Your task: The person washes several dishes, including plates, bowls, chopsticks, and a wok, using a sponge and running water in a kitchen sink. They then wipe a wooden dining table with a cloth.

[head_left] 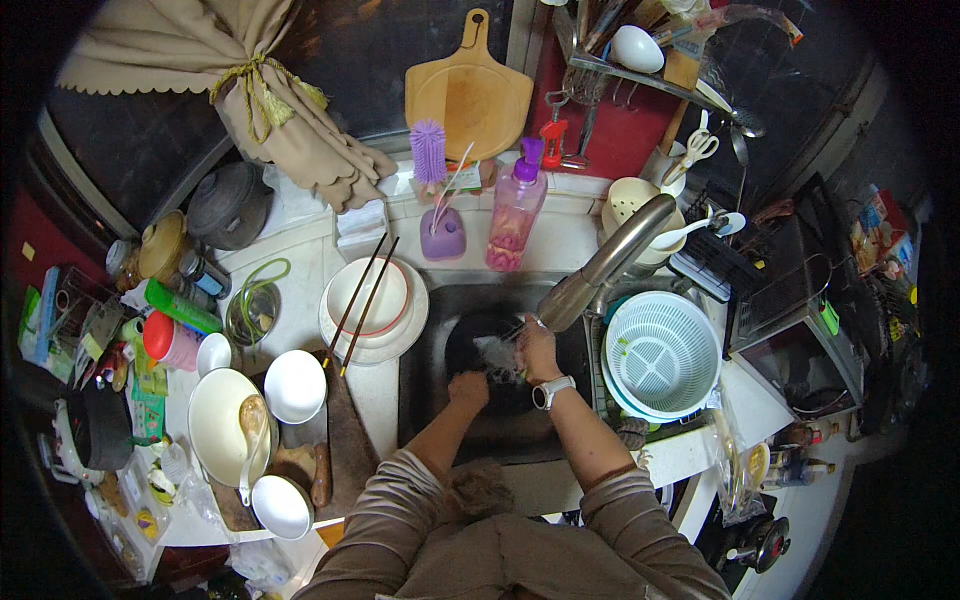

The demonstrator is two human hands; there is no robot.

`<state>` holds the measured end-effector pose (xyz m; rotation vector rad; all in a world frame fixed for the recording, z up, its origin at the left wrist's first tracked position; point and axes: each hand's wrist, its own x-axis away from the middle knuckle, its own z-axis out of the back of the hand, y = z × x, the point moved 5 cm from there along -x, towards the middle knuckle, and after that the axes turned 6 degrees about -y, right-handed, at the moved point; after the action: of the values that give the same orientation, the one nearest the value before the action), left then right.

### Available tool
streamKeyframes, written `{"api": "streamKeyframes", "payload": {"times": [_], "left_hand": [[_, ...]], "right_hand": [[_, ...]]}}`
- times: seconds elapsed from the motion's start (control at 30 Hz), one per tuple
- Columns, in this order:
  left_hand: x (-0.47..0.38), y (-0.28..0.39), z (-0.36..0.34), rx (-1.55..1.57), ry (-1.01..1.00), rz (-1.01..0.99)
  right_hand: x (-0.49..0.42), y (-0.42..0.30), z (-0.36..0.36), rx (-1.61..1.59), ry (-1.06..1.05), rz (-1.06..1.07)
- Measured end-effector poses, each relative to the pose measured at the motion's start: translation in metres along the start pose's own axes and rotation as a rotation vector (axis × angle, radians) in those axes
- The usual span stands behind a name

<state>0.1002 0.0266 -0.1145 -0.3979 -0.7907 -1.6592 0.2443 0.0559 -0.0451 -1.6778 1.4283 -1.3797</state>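
Observation:
Before me is a dark rectangular sink with a dark round pan inside it. My left hand is closed at the pan's near-left rim; the fingertips are hidden. Above the pan's right side is my right hand, with a white watch on the wrist. It is right under the spout of the metal faucet. Clear water splashes in the pan beside its fingers. A small pale green-yellow patch shows below those fingers, too little to name. Whether the right hand grips something cannot be made out.
Left of the sink, chopsticks lie across stacked bowls and plates. A cleaver rests among white bowls on a dark board. Behind stands a pink soap bottle. Right of the sink sits a pale blue colander.

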Motion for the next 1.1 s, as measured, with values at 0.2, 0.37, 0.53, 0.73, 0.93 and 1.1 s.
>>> {"api": "streamKeyframes", "payload": {"times": [0.2, 0.37, 0.53, 0.73, 0.93, 1.1], "left_hand": [[-0.008, 0.006, 0.028, 1.124, 0.060, -0.129], [-0.003, 0.059, 0.040, 2.311, -0.407, -0.293], [-0.012, 0.066, 0.062, 2.096, 0.148, -0.416], [-0.032, 0.052, 0.043, 2.252, -0.107, -0.290], [-0.012, 0.064, 0.058, 1.977, -0.224, -0.335], [0.007, 0.069, 0.068, 1.889, -0.336, -0.404]], "right_hand": [[0.008, -0.010, -0.015, -0.357, -0.124, -0.220], [0.020, -0.022, -0.030, -0.337, -0.203, -0.034], [0.018, -0.015, -0.026, -0.766, -0.218, -0.133], [0.030, -0.015, -0.022, -0.751, -0.341, -0.169], [0.057, -0.012, -0.009, -0.735, -0.321, -0.339], [0.067, -0.016, -0.006, -0.568, -0.388, -0.402]]}}
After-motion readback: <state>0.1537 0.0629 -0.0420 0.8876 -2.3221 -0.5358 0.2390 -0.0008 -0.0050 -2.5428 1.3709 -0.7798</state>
